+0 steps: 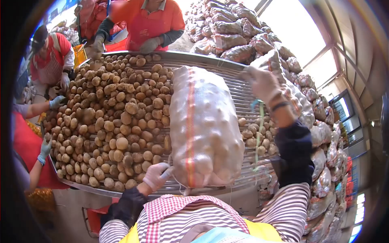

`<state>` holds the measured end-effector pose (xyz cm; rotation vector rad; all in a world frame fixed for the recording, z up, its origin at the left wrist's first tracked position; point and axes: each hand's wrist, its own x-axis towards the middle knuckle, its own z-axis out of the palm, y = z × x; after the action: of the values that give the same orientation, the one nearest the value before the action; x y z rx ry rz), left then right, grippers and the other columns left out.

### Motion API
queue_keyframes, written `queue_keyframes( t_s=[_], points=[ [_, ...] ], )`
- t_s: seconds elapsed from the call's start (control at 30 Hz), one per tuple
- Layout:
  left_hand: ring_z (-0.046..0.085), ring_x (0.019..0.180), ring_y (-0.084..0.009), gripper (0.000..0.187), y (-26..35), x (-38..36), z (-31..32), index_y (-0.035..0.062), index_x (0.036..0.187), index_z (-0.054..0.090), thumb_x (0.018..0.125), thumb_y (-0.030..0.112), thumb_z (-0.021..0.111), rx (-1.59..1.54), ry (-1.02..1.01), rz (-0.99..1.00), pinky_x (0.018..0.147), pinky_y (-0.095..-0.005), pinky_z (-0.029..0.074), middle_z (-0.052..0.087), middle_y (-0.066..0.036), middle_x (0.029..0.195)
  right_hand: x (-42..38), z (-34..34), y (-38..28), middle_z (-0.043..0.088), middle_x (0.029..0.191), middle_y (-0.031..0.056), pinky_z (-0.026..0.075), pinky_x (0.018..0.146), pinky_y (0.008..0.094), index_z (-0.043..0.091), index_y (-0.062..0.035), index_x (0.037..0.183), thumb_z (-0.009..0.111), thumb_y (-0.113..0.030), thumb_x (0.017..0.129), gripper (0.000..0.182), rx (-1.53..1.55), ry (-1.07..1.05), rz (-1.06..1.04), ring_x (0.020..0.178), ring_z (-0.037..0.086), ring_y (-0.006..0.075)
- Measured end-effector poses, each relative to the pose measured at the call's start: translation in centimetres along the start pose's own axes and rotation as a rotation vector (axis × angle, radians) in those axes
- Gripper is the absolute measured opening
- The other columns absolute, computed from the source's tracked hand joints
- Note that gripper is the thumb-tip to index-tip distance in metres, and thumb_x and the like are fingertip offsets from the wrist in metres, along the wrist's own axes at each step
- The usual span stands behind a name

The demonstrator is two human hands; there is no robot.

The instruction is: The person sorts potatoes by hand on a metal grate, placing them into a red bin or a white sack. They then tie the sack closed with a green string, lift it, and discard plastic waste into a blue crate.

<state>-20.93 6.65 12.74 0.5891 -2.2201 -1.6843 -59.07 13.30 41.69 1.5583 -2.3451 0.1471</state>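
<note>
I stand in a produce packing shed: a metal sorting table (239, 87) heaped with potatoes (109, 121), stacked mesh sacks (239, 36) behind, gloved co-workers (148, 22) around it.

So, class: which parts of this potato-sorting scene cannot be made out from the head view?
- Sack: its contents are blurred by mesh.
- Left hand: fingers partly hidden behind the sack's corner.
- Sorting table: the near edge is hidden by the sack.
- Stacked sacks: cut off at the right edge.
</note>
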Motion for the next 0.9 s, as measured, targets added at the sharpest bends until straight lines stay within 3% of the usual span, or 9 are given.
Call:
queue_keyframes(
  t_s=[0.1,0.17,0.23,0.3,0.57,0.63,0.73,0.9],
  points=[
    [0.061,0.078,-0.0433,0.032,-4.9,-1.4,-3.3,0.0030,0.082,0.066,0.096,0.032,0.062,0.146,0.175,-0.046,0.067,-0.0482,0.047,0.062,-0.022,0.080,7.4,6.7,-4.5,0.072,0.095,0.0197,0.053,0.080,0.0501,0.068,-0.0131,0.110,0.058,-0.041,0.099,0.032,-0.121,-0.123,-0.125,0.091,0.070,0.0396],
    [0.063,0.078,-0.0414,0.034,-8.3,-2.5,-4.8,0.0043,0.077,0.065,0.096,0.033,0.062,0.207,0.315,-0.084,0.066,-0.0486,0.047,0.062,-0.020,0.078,11.0,9.6,-8.2,0.073,0.097,0.0186,0.053,0.081,0.0520,0.068,-0.0149,0.110,0.056,-0.044,0.099,0.034,-0.159,-0.231,-0.135,0.093,0.070,0.0391],
    [0.063,0.075,-0.0404,0.035,-11.3,-3.2,-6.2,0.0054,0.076,0.064,0.095,0.034,0.063,0.276,0.251,-0.125,0.065,-0.0495,0.047,0.063,-0.018,0.077,14.4,13.3,-9.9,0.073,0.099,0.0174,0.053,0.081,0.0533,0.069,-0.0159,0.111,0.054,-0.047,0.099,0.036,-0.267,-0.315,-0.124,0.095,0.070,0.0386],
    [0.062,0.071,-0.0386,0.035,-11.8,-3.2,-6.5,0.0071,0.074,0.062,0.094,0.036,0.065,0.418,0.115,-0.023,0.063,-0.0496,0.047,0.062,-0.016,0.074,17.0,16.8,-10.5,0.074,0.098,0.0165,0.054,0.080,0.0533,0.069,-0.0163,0.112,0.054,-0.044,0.099,0.034,-0.319,-0.321,-0.105,0.096,0.071,0.0381],
    [0.061,0.063,-0.0311,0.031,-11.4,-2.2,-6.8,0.0108,0.064,0.058,0.084,0.028,0.073,0.451,0.118,0.184,0.052,-0.0462,0.046,0.059,-0.010,0.066,23.4,24.8,-9.7,0.076,0.096,0.0121,0.057,0.076,0.0499,0.073,-0.0173,0.109,0.054,-0.026,0.098,0.024,-0.630,-0.360,-0.113,0.094,0.074,0.0325],
    [0.062,0.064,-0.0302,0.031,-11.9,-2.0,-6.6,0.0113,0.064,0.057,0.084,0.029,0.073,0.430,0.108,0.187,0.052,-0.0449,0.047,0.059,-0.009,0.067,24.2,25.9,-10.2,0.076,0.098,0.0105,0.056,0.082,0.0489,0.073,-0.0183,0.111,0.054,-0.024,0.097,0.024,-0.656,-0.407,-0.102,0.098,0.074,0.0307],
    [0.061,0.065,-0.0293,0.031,-12.4,-1.6,-6.0,0.0117,0.065,0.056,0.084,0.028,0.074,0.388,0.097,0.200,0.052,-0.0435,0.048,0.058,-0.008,0.068,24.8,27.8,-10.4,0.077,0.110,0.0055,0.044,0.098,0.0474,0.076,-0.0223,0.117,0.049,-0.025,0.102,0.030,-0.781,-0.486,-0.148,0.114,0.069,0.0259],
    [0.061,0.065,-0.0296,0.030,-13.3,-1.2,-4.8,0.0117,0.066,0.056,0.083,0.027,0.074,0.341,0.098,0.219,0.052,-0.0434,0.048,0.058,-0.008,0.069,25.3,30.0,-9.9,0.077,0.114,0.0090,0.049,0.088,0.0463,0.077,-0.0175,0.116,0.052,-0.024,0.099,0.030,-0.820,-0.557,-0.050,0.111,0.071,0.0272]
  ],
)
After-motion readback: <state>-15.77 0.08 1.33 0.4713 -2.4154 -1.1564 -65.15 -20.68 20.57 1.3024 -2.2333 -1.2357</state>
